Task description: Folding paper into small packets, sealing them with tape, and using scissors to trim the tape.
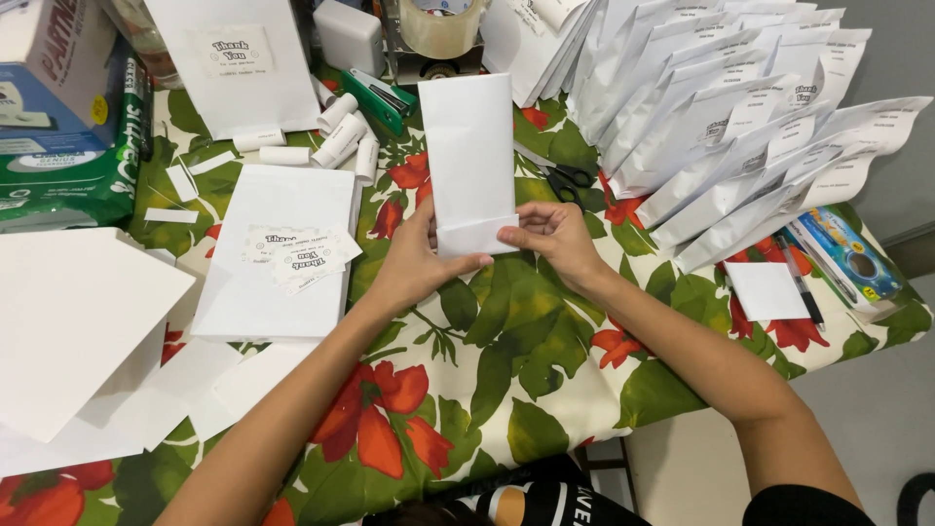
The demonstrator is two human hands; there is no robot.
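A folded white paper bag (469, 146) lies lengthwise on the floral tablecloth (506, 360), its near end turned up into a small flap (477, 237). My left hand (414, 263) pinches the bag's lower left corner under the flap. The flap's right edge is pressed between the fingers of my right hand (550, 237). Both hands grip the same bag at the table's middle.
A fan of finished white bags with labels (721, 127) fills the back right. Black scissors (565, 180) lie right of the bag. A stack of white paper with loose labels (278, 248) sits left, small paper rolls (341, 136), a green stapler (382, 97) and a tape dispenser (438, 29) behind.
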